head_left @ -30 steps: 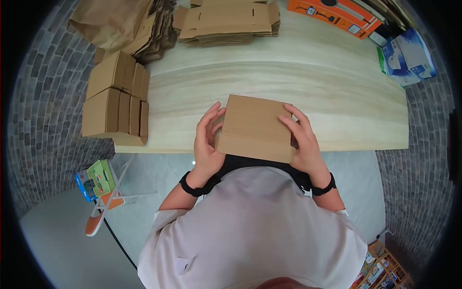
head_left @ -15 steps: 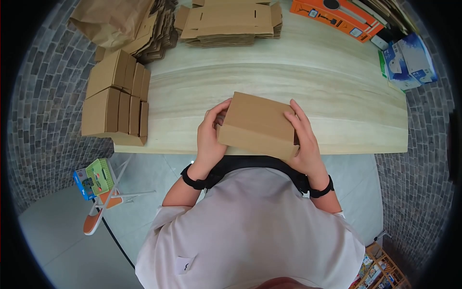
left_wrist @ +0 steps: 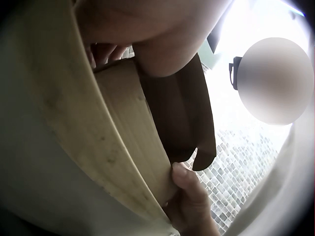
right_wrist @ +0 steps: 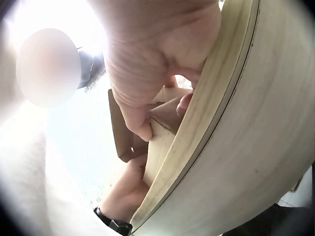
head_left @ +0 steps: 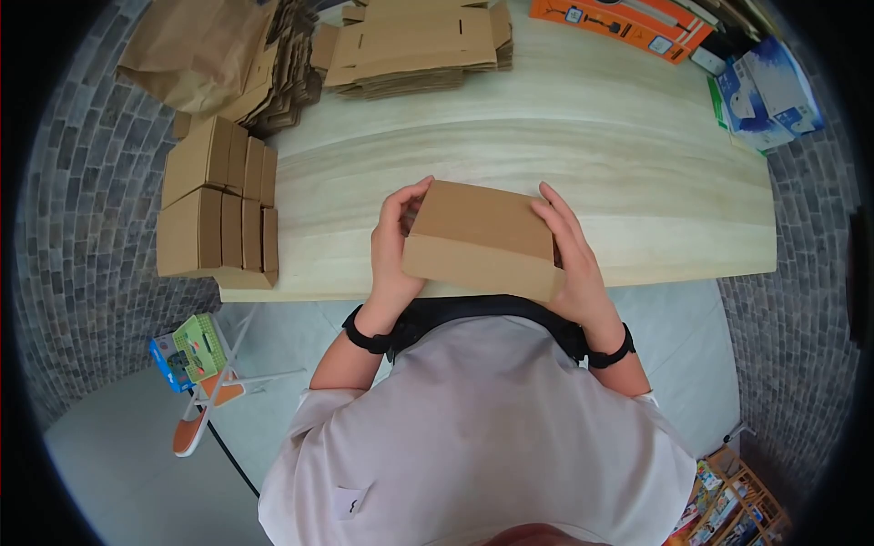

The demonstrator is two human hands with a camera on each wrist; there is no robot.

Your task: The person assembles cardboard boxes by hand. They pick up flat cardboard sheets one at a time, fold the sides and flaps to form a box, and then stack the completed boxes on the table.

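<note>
A brown cardboard box (head_left: 487,214) is held between both hands at the near edge of the table. Its front flap (head_left: 478,259) slants down toward the person, and in the left wrist view a brown flap (left_wrist: 182,118) stands out from the box's side. My left hand (head_left: 393,255) grips the left end, fingers curled round the far corner. On the right end, my right hand (head_left: 576,273) holds the box with its fingers along the side. In the right wrist view its thumb (right_wrist: 142,130) presses at the box's edge. The box's underside is hidden.
Several folded boxes (head_left: 214,200) are stacked at the table's left. Behind them lie a brown paper bag (head_left: 191,50) and flat cardboard sheets (head_left: 414,45). An orange box (head_left: 628,23) and a blue-white package (head_left: 769,96) are at the back right.
The box has tilted, so more of its front flap shows. My left fingers have closed in round its left end, where they were apart from it before. The head view has shifted slightly.
</note>
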